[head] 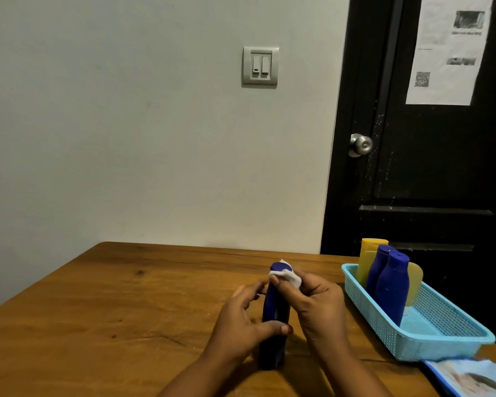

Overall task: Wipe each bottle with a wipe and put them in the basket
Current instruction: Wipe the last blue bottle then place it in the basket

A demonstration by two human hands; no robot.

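Dim indoor light, soft shadows, slight blur, wide-angle edge distortion

A dark blue bottle point(274, 316) is capped by a white wipe point(289, 275); a light blue basket point(384, 319) is patterned in fine mesh; blue bottles point(391, 287) and yellow bottles point(368, 259) are seen inside; the counter point(126, 310) is brown, wood-grained; the door point(427, 167) is black.

The table point(98, 310) is grained, matt wood. The basket point(384, 325) is perforated plastic. The bottles point(391, 287) look smooth, faintly glossy. The doorknob point(360, 144) is shiny metal.
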